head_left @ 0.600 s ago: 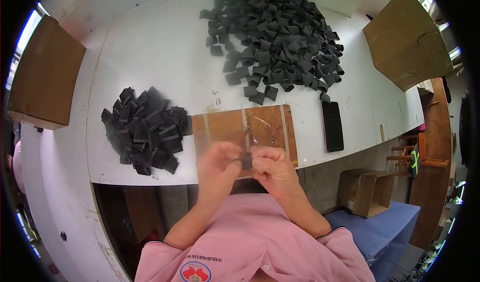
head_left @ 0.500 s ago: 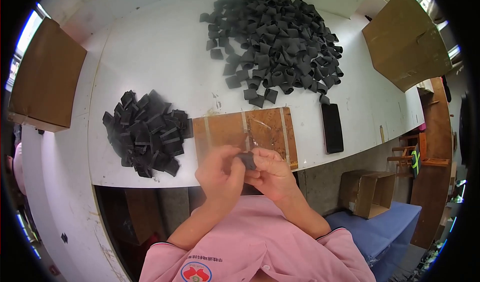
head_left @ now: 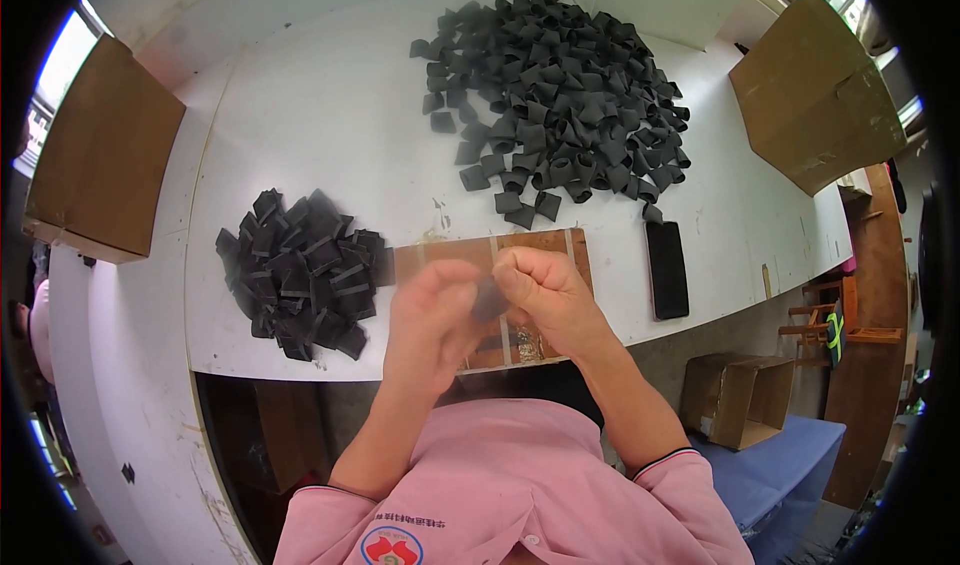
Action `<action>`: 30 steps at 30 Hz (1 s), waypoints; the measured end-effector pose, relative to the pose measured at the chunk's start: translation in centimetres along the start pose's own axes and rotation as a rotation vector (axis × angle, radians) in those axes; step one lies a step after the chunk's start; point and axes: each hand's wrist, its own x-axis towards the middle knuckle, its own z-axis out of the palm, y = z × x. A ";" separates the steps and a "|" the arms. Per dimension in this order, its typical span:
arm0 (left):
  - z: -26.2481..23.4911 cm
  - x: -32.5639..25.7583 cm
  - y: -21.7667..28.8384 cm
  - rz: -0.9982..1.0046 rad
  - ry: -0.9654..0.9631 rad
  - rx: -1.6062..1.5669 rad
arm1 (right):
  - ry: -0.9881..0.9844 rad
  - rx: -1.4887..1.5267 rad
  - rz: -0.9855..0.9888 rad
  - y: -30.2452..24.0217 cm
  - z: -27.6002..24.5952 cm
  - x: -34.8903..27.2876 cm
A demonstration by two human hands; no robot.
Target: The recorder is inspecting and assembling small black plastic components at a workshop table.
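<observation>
Well, one brown cardboard box (head_left: pixel 105 155) stands at the upper left of the frame, and right of it, left of centre, dark flat pieces (head_left: pixel 300 275) lie heaped on the white counter (head_left: pixel 250 155), too overlapped to count. At the lower edge my pink shirt (head_left: pixel 480 465) bears one oval emblem (head_left: pixel 391 548) under one line of dark lettering (head_left: pixel 410 521). My two hands meet mid-frame: the left hand (head_left: pixel 430 315) is blurred, fingers bent beside one dark piece (head_left: pixel 489 301), and I cannot tell if it grips; the right hand (head_left: pixel 550 300) pinches the piece's right side. Its visible part looks taller than wide, but blur hides the true long axis. Behind lies one brown board (head_left: pixel 545 241); above, a big pile of dark tubes (head_left: pixel 570 105), openings facing various ways. Farther right come one black phone (head_left: pixel 668 270), lengthwise up the frame, one open carton (head_left: pixel 735 400) below, and one larger carton (head_left: pixel 815 95) upper right.
</observation>
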 end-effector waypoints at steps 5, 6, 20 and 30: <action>1.1 0.7 1.0 0.921 0.003 1.217 | 0.366 -0.641 -0.397 -1.3 1.0 -1.2; 2.4 0.6 0.7 0.872 -0.015 1.001 | 0.380 -0.724 -0.512 -1.5 1.1 -1.8; 2.8 -0.3 -0.2 0.605 0.136 0.260 | 0.432 -1.203 -0.988 -1.3 2.5 -0.8; 0.0 -0.2 -1.1 0.718 0.242 0.635 | 0.345 -1.186 -0.887 -0.6 2.0 -0.7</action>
